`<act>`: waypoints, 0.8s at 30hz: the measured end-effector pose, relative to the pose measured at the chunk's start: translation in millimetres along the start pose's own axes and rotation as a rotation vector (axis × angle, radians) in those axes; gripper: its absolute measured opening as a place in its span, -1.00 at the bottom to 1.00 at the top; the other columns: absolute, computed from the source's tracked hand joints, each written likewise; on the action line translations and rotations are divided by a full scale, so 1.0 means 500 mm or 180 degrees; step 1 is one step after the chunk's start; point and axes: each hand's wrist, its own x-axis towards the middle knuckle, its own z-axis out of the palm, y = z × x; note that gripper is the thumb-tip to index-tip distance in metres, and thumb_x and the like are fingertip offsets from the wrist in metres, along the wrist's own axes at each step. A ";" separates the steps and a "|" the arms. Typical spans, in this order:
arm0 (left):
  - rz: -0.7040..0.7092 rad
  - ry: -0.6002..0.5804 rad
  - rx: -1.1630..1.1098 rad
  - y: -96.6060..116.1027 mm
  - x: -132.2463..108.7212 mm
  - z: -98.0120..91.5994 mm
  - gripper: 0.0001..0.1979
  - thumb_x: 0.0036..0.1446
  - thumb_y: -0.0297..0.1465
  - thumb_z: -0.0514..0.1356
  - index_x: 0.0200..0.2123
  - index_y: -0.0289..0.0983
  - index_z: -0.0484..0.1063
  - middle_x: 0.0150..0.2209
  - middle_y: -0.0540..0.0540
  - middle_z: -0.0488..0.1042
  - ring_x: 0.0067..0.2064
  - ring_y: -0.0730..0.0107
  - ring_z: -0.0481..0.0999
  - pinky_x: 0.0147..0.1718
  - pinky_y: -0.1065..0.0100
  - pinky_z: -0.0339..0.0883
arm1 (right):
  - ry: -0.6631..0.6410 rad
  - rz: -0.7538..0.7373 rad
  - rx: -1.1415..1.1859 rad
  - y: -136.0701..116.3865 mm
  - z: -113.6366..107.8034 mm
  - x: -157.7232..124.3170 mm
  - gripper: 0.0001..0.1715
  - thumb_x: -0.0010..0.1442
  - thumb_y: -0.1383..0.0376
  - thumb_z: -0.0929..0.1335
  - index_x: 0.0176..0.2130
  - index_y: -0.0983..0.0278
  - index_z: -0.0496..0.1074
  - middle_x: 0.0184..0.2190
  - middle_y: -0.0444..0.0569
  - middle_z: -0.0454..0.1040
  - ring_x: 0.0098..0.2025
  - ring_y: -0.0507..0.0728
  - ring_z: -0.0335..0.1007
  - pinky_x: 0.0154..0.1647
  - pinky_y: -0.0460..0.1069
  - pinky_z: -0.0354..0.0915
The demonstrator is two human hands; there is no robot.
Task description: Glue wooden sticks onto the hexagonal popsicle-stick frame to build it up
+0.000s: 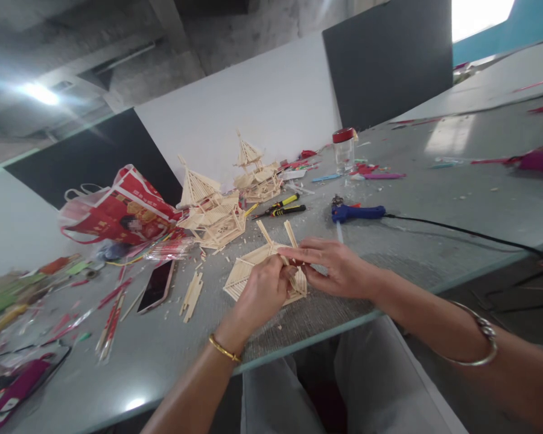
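Observation:
A flat many-sided wooden stick panel [242, 274] lies on the table's near part, with a few sticks [289, 232] rising from its far side. My left hand [266, 286] is over the panel, its fingers closed in a pinch near the middle. From the right, my right hand [332, 265] meets it there, thumb and fingers pressed together close to the upright sticks. What the fingertips hold is too small and covered to make out. Left of the panel lies a small pile of loose sticks [191, 296].
Behind stand two stick pavilions [217, 220] [257, 175]. Pliers [287, 210], a blue glue gun [357, 212] with a black cable, and a red-lidded jar [344, 150] lie beyond my hands. A phone [157, 286] and red bag [127, 208] are left; the table edge [317, 337] is near.

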 end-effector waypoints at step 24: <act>-0.0047 -0.0033 -0.0001 -0.003 0.000 0.002 -0.83 0.18 -0.46 -0.05 -0.46 -0.26 0.22 -0.54 0.00 0.40 -0.44 0.40 0.41 -0.37 0.37 0.20 | -0.0047 0.0049 0.0020 0.000 -0.001 0.000 -0.45 0.11 0.45 0.20 0.11 0.28 0.22 -0.41 -0.06 0.37 -0.36 0.05 0.23 -0.34 -0.04 0.21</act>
